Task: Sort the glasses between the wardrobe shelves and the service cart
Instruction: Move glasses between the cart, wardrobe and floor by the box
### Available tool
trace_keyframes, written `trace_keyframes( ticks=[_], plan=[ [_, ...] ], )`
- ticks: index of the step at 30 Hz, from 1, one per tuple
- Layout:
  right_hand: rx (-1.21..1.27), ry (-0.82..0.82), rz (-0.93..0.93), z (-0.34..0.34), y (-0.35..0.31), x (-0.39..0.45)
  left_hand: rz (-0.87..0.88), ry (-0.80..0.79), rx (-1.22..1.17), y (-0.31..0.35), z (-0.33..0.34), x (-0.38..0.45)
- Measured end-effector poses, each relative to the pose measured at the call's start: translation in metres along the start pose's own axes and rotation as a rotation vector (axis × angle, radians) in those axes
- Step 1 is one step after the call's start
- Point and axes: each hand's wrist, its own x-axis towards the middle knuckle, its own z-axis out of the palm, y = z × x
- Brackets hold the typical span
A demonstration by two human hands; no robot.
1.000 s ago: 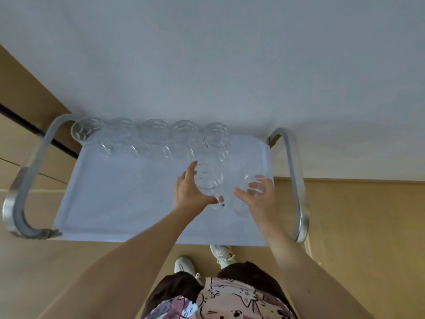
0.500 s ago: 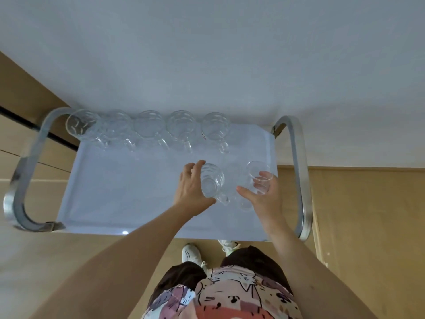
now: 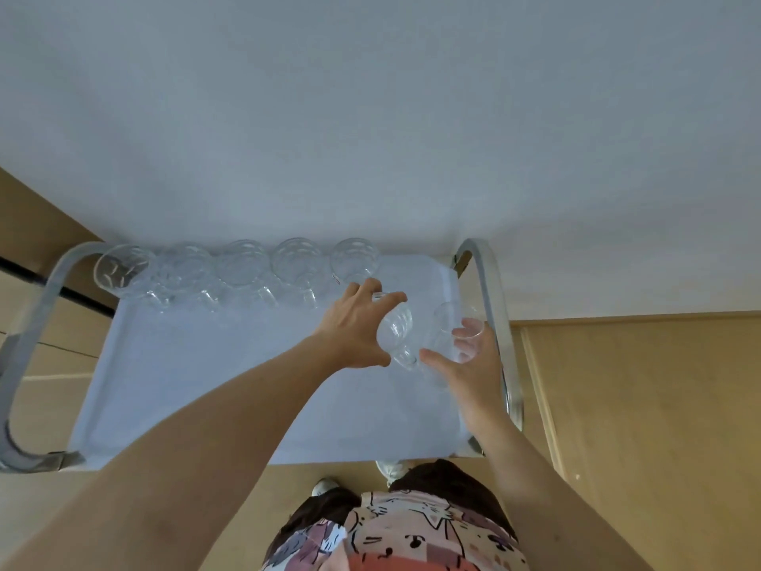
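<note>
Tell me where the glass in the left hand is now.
In the head view, the left hand grips the glass over the right part of the cart tray, just in front of the row of five glasses and beside the right hand's glass.

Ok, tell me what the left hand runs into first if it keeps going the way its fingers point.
Probably the rightmost glass of the back row on the cart tray. The left hand, gripping a handled glass, points up-right toward it; depth is unclear.

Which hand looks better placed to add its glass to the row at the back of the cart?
Probably the left hand. Its clear handled glass mug sits just in front of the open end of the row of five clear mugs; the right hand holds its smooth clear tumbler farther out by the cart's metal rail.
</note>
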Motion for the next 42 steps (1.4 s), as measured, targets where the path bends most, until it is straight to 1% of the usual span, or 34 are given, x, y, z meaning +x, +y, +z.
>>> trace_keyframes(
  ticks=[3, 11, 15, 21, 28, 38, 40, 42],
  plan=[
    [-0.013, 0.060, -0.031, -0.007, -0.004, -0.005, 0.051, 0.018, 0.061, 0.011, -0.014, 0.020],
    [0.049, 0.054, -0.015, -0.017, -0.001, -0.009, 0.123, 0.037, 0.126, 0.030, -0.033, 0.061],
    [0.053, 0.054, -0.009, -0.014, -0.001, -0.006, 0.123, 0.017, 0.185, 0.035, -0.035, 0.085],
    [0.024, -0.005, 0.015, -0.009, 0.010, 0.001, 0.078, -0.006, 0.206, 0.029, -0.029, 0.120],
    [-0.040, -0.035, 0.058, -0.006, 0.015, 0.015, 0.026, -0.043, 0.266, 0.015, -0.009, 0.138],
    [-0.075, -0.066, 0.071, -0.005, 0.005, 0.029, 0.034, -0.054, 0.243, 0.011, -0.004, 0.138],
    [-0.087, -0.070, 0.055, -0.002, 0.001, 0.029, 0.034, -0.028, 0.205, 0.009, -0.009, 0.132],
    [-0.077, -0.078, 0.045, 0.003, -0.004, 0.028, 0.032, 0.036, 0.133, 0.005, -0.015, 0.123]
  ],
)
